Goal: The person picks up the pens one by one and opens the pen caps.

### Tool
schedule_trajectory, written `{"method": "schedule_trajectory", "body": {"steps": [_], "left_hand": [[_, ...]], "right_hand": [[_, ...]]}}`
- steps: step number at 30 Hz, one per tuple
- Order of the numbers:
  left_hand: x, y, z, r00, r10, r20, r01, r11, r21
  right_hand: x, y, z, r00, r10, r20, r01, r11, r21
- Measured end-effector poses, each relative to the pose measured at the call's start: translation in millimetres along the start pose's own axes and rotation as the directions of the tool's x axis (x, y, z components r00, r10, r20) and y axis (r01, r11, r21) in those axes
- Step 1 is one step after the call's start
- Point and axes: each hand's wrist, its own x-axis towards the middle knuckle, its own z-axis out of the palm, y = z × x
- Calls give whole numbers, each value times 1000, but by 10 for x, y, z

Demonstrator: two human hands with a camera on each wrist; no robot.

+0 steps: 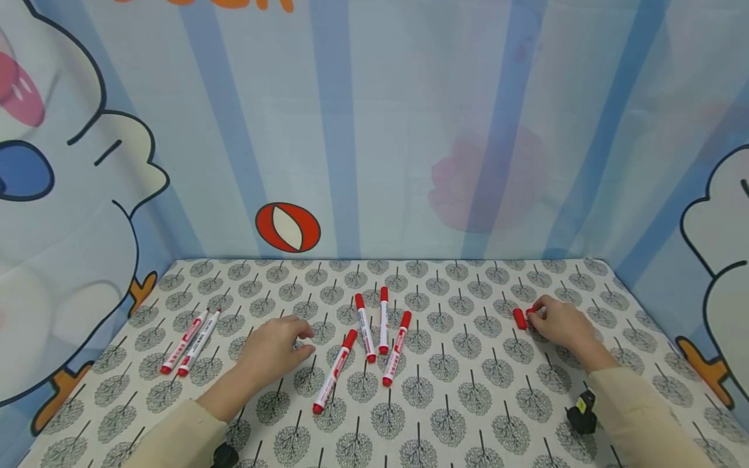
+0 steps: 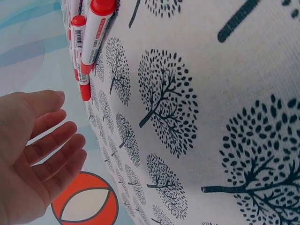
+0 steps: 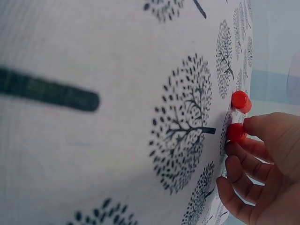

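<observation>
At the right side of the table, my right hand (image 1: 560, 323) pinches a red marker cap (image 3: 236, 132) between thumb and forefinger, low at the cloth. A second red marker cap (image 1: 519, 318) lies right beside it. My left hand (image 1: 276, 351) hovers over the cloth left of centre, fingers relaxed and nothing in them. Nearest to it is a capped red marker (image 1: 335, 372), lying at a slant. Two uncapped markers lie side by side on the left, a red-printed marker (image 1: 184, 342) and a paler marker (image 1: 199, 343), their thin tips pointing away.
Three more capped markers lie in the middle: a left marker (image 1: 365, 328), an upright-looking middle marker (image 1: 383, 320) and a right marker (image 1: 397, 349). The tree-print tablecloth (image 1: 445, 396) ends at a printed backdrop (image 1: 386, 130) behind and at both sides.
</observation>
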Motion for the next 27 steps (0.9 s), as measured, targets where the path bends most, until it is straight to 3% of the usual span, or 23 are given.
{"method": "schedule_trajectory", "body": {"steps": [19,27], "left_hand": [[8,23,27,1000,-13,-16,13,1000,11],[-7,43,15,1000,1,-8,-1,1000,-21]], "right_hand": [[-23,-15,-53,999,20,-32,-20,1000,0],[-29,-49,-116,995,-52,-88,52,999,0]]}}
